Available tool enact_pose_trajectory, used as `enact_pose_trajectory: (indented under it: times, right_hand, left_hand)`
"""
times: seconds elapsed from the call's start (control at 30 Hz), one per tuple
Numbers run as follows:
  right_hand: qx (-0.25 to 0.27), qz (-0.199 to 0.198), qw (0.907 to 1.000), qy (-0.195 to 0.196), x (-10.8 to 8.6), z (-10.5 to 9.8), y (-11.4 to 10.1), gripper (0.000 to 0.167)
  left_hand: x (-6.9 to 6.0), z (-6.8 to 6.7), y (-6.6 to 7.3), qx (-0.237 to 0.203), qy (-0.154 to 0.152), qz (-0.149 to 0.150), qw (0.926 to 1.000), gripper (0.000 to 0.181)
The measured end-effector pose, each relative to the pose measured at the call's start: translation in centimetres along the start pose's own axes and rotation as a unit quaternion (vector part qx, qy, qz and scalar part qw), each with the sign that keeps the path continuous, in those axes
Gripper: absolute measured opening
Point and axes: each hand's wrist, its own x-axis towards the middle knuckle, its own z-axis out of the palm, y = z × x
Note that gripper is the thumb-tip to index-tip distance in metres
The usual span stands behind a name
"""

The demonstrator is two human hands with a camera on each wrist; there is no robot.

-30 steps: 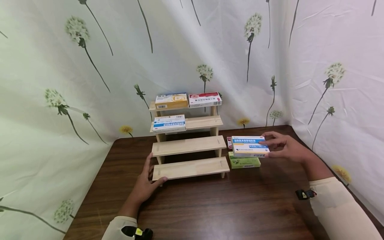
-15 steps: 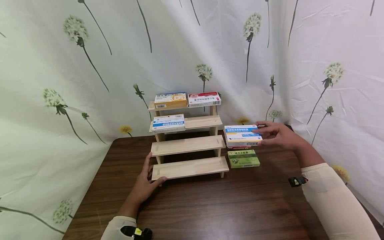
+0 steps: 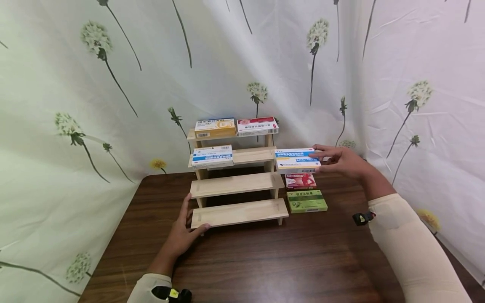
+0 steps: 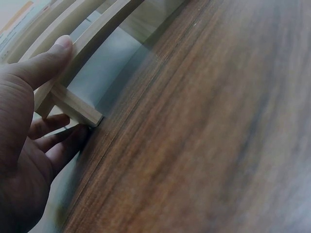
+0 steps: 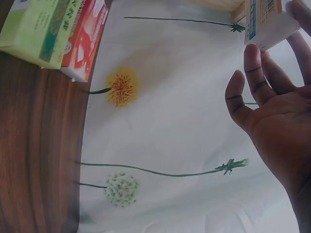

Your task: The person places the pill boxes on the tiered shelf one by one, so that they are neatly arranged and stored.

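Observation:
My right hand (image 3: 339, 162) pinches a blue-and-white medicine box (image 3: 297, 161) by its right end, thumb in front and fingers along the back and top. The box is in the air at the right end of the second shelf from the top, its left edge overlapping that shelf in the head view. In the right wrist view only a corner of the box (image 5: 269, 26) shows above the fingers. My left hand (image 3: 183, 235) grips the left end of a four-step wooden rack (image 3: 240, 213), thumb on the lowest step and fingers around the side.
On the top step lie a yellow-and-white box (image 3: 215, 128) and a red-and-white box (image 3: 257, 126). Another blue-and-white box (image 3: 212, 156) lies at the left of the second step. Right of the rack, a red box (image 3: 300, 181) and a green box (image 3: 307, 201) lie on the brown table (image 3: 265, 261).
My right hand has carried the blue-and-white box left and away from me, from above the red and green boxes to the second shelf's right end. The left hand stays on the rack.

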Motion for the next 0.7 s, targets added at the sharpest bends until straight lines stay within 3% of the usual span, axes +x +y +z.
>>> enact_pose_trajectory:
  times: [0.27,0.53,0.7]
  right_hand:
    - [-0.006,0.006,1.0,0.002,1.5,0.4,-0.9,0.053]
    - [0.057,-0.028,0.998,0.0,3.5,1.8,-0.7,0.049]
    - [0.082,-0.026,0.9963,-0.002,4.5,2.5,-1.0,0.049]
  left_hand:
    - [-0.1,-0.1,0.1,-0.003,-0.001,-0.006,1.0,0.119]
    - [0.0,-0.1,0.0,0.0,-0.001,-0.004,1.0,0.12]
    - [0.0,-0.1,0.1,0.005,0.001,-0.008,1.0,0.12]
